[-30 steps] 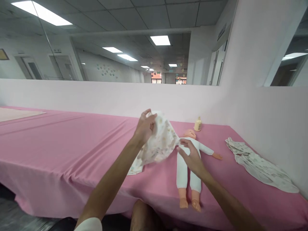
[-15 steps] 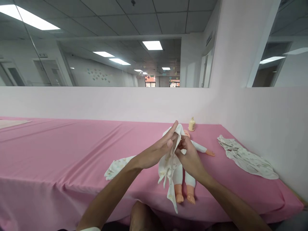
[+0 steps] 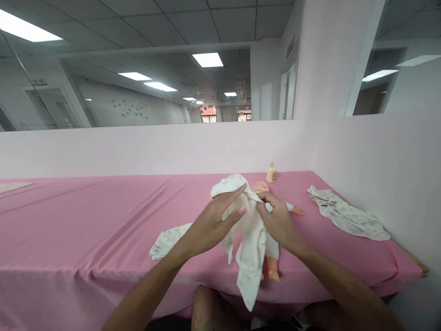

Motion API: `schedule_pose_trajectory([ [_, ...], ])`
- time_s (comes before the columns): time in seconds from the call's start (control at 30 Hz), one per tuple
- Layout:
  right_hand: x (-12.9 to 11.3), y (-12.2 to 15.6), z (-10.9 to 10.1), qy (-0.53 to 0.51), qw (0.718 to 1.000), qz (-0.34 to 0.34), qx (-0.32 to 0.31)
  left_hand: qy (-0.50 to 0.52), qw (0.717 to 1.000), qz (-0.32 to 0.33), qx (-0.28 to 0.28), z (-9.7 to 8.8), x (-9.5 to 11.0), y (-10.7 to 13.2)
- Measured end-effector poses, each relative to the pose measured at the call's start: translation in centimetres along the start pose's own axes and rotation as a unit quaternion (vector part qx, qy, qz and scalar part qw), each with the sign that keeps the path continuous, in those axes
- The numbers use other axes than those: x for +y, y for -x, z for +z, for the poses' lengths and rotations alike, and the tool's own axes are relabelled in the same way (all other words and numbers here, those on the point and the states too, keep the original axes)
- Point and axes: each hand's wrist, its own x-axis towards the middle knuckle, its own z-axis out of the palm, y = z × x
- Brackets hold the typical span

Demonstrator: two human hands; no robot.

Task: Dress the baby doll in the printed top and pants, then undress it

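A white patterned baby garment (image 3: 253, 248) hangs in front of me, its lower end dangling past the table's front edge. My left hand (image 3: 220, 220) is against the garment with its fingers stretched out and thumb apart; some cloth drapes over the fingertips. Pinching the garment's edge, my right hand (image 3: 277, 218) is closed at the upper right of the cloth. Behind both hands a baby doll (image 3: 273, 250) in white clothes lies on its back, largely covered from view by the garment and my right hand. Its head, one arm and a leg show.
A pink cloth (image 3: 113, 220) covers the table. Folded patterned clothing (image 3: 168, 241) lies left of the doll, and more patterned clothing (image 3: 347, 214) lies at the right. A cream pump bottle (image 3: 271, 174) stands near the wall. White cloth (image 3: 14, 186) lies at the far left.
The garment has spread wider and swung across the doll's legs, its top now left of where it was. My left hand has shifted slightly left. My right hand still grips the cloth.
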Motion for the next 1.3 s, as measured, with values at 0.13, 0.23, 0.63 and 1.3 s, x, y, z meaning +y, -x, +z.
schedule_pose_trajectory([
  [0.13,-0.7,-0.9,-1.9,-0.025,0.999,0.042,-0.019,-0.201,0.963,-0.041,0.174,1.9,-2.2,-0.6],
  [0.23,-1.3,-1.1,-3.0,-0.001,0.998,0.041,-0.043,-0.268,0.948,-0.081,0.152,2.3,-3.7,-1.0],
  [0.63,0.7,-0.3,-5.9,0.092,0.990,0.051,-0.092,-0.163,0.981,-0.060,0.087,0.4,-3.3,-0.2],
  [1.3,5.0,7.6,-10.7,0.325,0.921,0.051,-0.209,-0.029,0.993,-0.109,0.026,-0.2,-7.2,7.9],
])
